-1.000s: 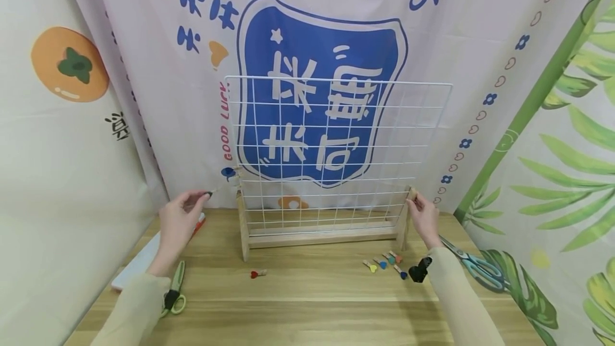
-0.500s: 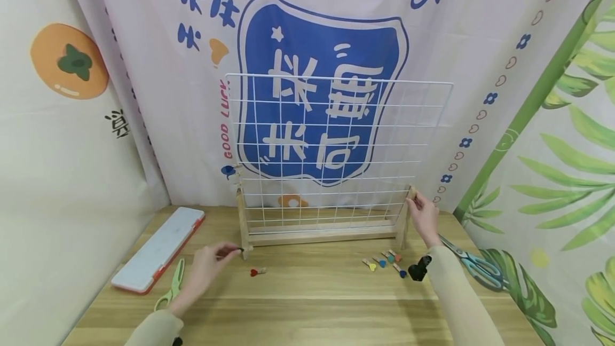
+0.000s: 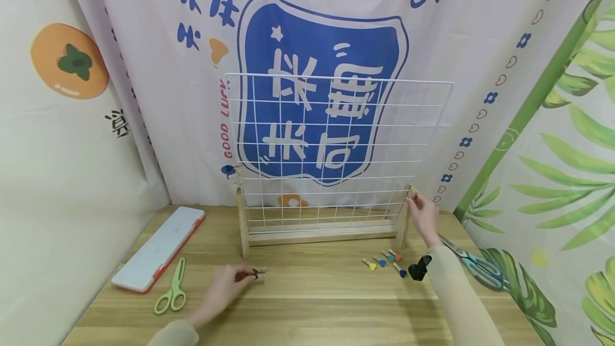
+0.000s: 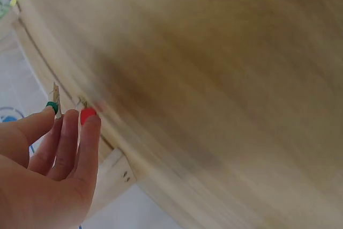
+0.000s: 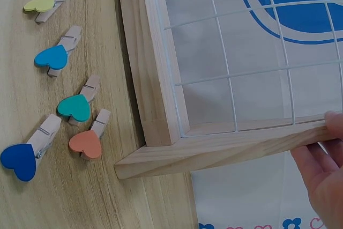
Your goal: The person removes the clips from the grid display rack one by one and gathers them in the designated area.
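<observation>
Your left hand (image 3: 225, 288) has come down from the frame's left post to the wooden table (image 3: 307, 303) and now lies low on it, forearm stretched forward — its fingertips meet the small wooden clothespin with a red heart (image 3: 258, 272) that lies in front of the white wire grid panel in its wooden frame (image 3: 331, 148). From the left wrist view, the fingers (image 4: 67, 138) are extended and close together, with the red heart at the tip of one and a second peg with a green tip (image 4: 52, 105) at the tip of another; whether they actually pinch either peg, I cannot tell. Your right hand (image 3: 423, 217) has not shifted — its fingers grip the top of the frame's right post, arm raised from the table edge. Just below that wrist lie five more heart pegs: yellow (image 5: 43, 4), light blue (image 5: 53, 57), teal (image 5: 75, 106), orange (image 5: 87, 143) and dark blue (image 5: 21, 160), close together beside the frame's foot.
</observation>
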